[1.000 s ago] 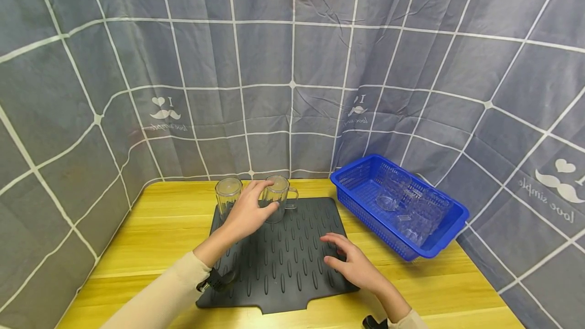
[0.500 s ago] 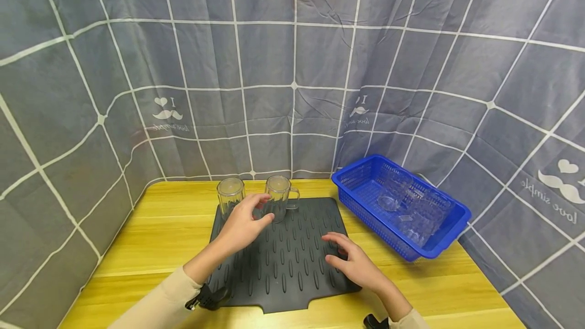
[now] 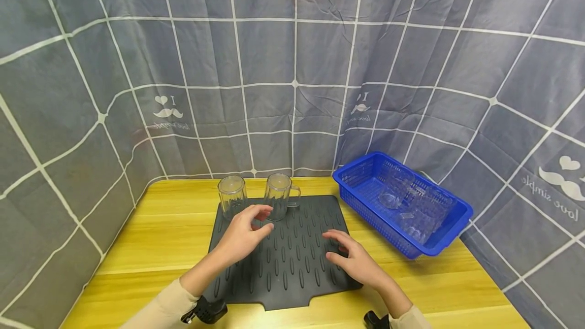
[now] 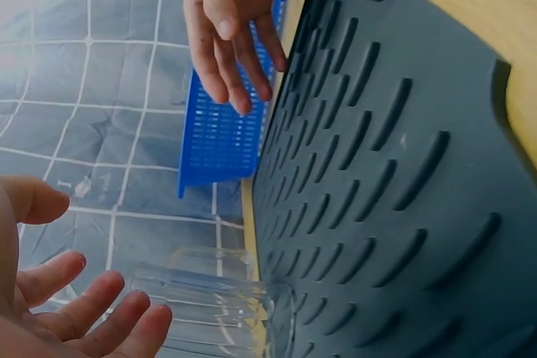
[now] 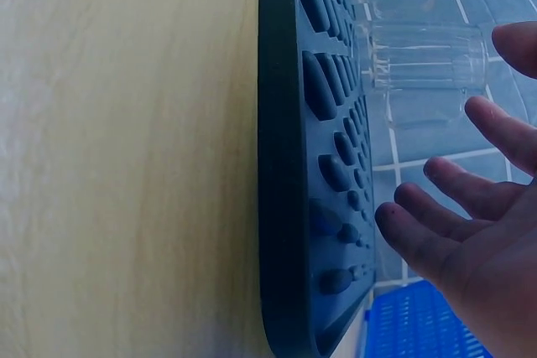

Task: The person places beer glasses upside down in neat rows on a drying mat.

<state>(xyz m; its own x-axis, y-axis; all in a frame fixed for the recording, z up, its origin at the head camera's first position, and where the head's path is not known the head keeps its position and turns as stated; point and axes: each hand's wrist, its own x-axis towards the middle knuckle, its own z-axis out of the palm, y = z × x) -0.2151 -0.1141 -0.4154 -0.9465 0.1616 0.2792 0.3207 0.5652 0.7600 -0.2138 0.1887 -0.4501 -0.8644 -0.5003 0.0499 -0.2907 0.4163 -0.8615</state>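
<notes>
Two clear glass mugs stand upside down at the back of a dark grey drying mat (image 3: pixel 292 253). The left mug (image 3: pixel 232 194) is at the mat's back left corner; the right mug (image 3: pixel 277 192) has its handle pointing right. My left hand (image 3: pixel 244 232) hovers in front of the mugs, fingers relaxed and apart, holding nothing. Over the mat's right side is my right hand (image 3: pixel 354 258), also loose and holding nothing. In the left wrist view the fingers (image 4: pixel 92 308) overlap a glass mug (image 4: pixel 210 303).
A blue plastic basket (image 3: pixel 375 220) stands on the yellow wooden table (image 3: pixel 160 227) to the right of the mat, with several clear glass pieces (image 3: pixel 411 202) inside. A grey curtain (image 3: pixel 269 55) with white grid lines encloses the back and sides.
My left hand has drawn back from the right mug, toward me and slightly left, leaving both mugs standing. My right hand has stayed nearly still.
</notes>
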